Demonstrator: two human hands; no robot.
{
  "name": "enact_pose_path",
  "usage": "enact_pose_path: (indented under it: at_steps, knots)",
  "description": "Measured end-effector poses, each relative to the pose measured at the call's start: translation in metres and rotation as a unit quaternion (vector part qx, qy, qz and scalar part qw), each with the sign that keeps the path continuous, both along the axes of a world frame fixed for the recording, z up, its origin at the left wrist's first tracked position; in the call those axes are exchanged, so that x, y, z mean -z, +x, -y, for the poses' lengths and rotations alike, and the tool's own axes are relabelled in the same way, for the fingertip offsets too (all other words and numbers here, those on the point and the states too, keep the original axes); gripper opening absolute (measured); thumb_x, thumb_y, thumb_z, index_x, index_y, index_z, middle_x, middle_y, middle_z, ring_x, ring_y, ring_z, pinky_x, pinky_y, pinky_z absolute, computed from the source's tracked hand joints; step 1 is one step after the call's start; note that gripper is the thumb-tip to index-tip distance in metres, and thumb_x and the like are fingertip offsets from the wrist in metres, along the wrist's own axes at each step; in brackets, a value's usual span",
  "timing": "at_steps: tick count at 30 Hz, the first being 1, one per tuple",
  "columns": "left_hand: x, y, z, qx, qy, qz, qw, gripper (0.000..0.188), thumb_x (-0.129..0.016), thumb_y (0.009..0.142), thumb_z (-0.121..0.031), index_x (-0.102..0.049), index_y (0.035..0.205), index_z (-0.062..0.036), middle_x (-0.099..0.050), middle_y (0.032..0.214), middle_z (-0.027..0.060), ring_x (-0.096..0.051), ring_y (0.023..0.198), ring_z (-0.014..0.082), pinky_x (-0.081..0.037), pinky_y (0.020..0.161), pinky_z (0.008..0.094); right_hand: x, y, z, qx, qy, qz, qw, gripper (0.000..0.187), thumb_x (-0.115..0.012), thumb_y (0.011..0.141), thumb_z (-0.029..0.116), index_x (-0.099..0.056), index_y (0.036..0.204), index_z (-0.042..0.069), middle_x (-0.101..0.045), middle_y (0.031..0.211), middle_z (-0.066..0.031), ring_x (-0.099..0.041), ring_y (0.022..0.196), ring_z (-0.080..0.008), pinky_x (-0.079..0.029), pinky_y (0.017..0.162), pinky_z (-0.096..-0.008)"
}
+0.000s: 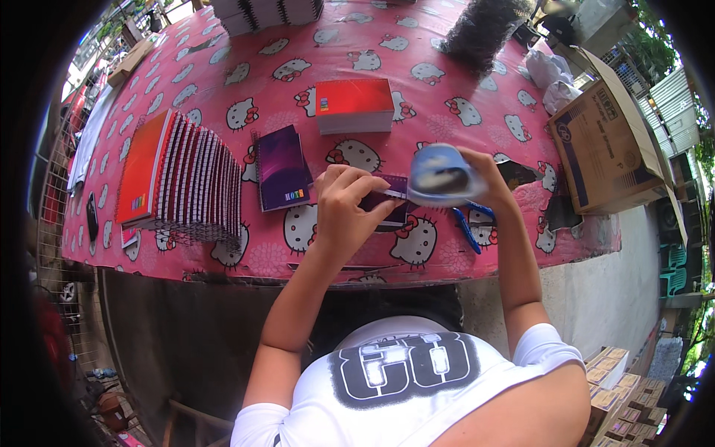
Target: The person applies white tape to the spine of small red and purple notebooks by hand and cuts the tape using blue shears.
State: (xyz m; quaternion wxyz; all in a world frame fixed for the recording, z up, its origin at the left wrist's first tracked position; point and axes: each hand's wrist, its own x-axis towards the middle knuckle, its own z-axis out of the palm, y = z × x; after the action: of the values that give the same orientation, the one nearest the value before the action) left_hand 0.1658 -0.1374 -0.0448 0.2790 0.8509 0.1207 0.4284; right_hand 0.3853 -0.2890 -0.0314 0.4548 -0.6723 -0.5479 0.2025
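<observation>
A dark purple notebook (390,212) lies in front of me near the table's front edge. At its left side my left hand (346,200) has bent fingers, with thumb and fingertips closed on the notebook's upper part. To the right, my right hand (488,179) grips a blue and white rounded object (445,177) with a dark middle, raised over the table; motion blur hides its kind. Blue-handled pliers (468,227) lie below that hand. Left of my left hand rests another purple notebook (281,167), on top of a similar one.
A long row of spiral notebooks (179,179) with a red front cover stands at left. Beyond my hands sits a red-topped stack (354,104). Black coiled material (484,33) and more notebooks (268,13) are at the far side. A cardboard box (607,138) stands at right.
</observation>
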Motion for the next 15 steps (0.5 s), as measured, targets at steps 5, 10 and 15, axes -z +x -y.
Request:
enact_pose_path:
  at_steps: [5, 10, 15]
  knots:
    - [-0.004, 0.001, 0.001, 0.004, -0.032, -0.015, 0.999, 0.03, -0.086, 0.061, -0.02, -0.069, 0.084, -0.01, -0.065, 0.08, 0.0025, -0.058, 0.088, 0.0249, -0.041, 0.082, 0.0387, 0.019, 0.005, 0.0, -0.031, 0.05, -0.099, 0.993, 0.032, -0.079, 0.069, 0.003, -0.065, 0.098, 0.0, -0.064, 0.087, -0.001, -0.056, 0.082, -0.0059, -0.048, 0.078, -0.0238]
    - [-0.007, -0.001, -0.006, -0.021, -0.024, 0.001, 0.999, 0.034, -0.088, 0.06, -0.016, -0.07, 0.088, -0.0078, -0.064, 0.09, 0.0058, -0.061, 0.088, 0.0253, -0.048, 0.078, 0.0361, 0.012, 0.01, -0.008, -0.079, 0.049, -0.165, 0.982, 0.028, -0.076, 0.068, -0.001, -0.065, 0.094, 0.001, -0.065, 0.087, -0.0018, -0.057, 0.08, -0.0079, -0.049, 0.074, -0.024]
    - [0.005, -0.01, -0.012, -0.018, -0.081, 0.013, 0.996, 0.03, -0.089, 0.062, -0.014, -0.07, 0.085, -0.0071, -0.06, 0.105, 0.009, -0.062, 0.089, 0.0215, -0.052, 0.071, 0.0329, 0.009, -0.008, -0.025, -0.018, 0.084, -0.031, 0.996, 0.035, -0.078, 0.067, 0.002, -0.066, 0.099, 0.003, -0.068, 0.091, -0.0039, -0.065, 0.083, -0.0172, -0.051, 0.077, -0.0297]
